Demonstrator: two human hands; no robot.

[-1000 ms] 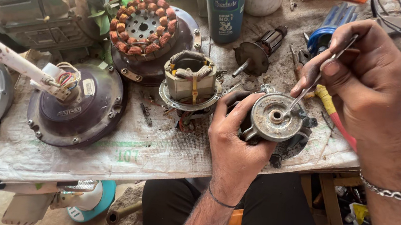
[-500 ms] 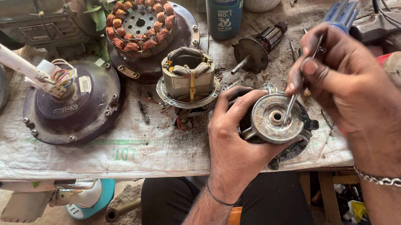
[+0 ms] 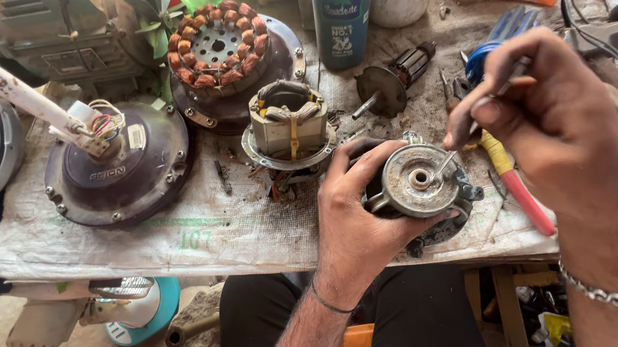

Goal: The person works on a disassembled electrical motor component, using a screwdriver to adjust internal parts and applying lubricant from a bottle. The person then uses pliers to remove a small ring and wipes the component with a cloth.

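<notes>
Since the earlier pictures the right hand (image 3: 555, 124) has drawn its thin metal tool (image 3: 450, 160) in closer, and the tip now sits just beside the centre hole of the motor housing (image 3: 420, 182) rather than above it; the left hand (image 3: 354, 217) has kept its hold.

Nearest the person, the left hand is closed around the left side and underside of the round grey motor housing, propping it at the front edge of the worktop (image 3: 224, 234) with its flat face turned up toward the camera. The right hand comes in from the upper right, fingers pinched shut on the upper end of the tool. The tool's long axis slants from that hand down and to the left to the hub, so the right hand lies up and right of the housing while the left hand is the one actually touching it.

Just behind the housing lies a red and yellow screwdriver (image 3: 517, 182). Left of it stands a small stator with copper windings (image 3: 289, 126), and further left a dark domed fan motor cover (image 3: 119, 175) with a white rod and coloured wires. Farther back are a ring-shaped copper winding (image 3: 216, 45), a small armature (image 3: 402, 72) and a teal spray can (image 3: 340, 14).
</notes>
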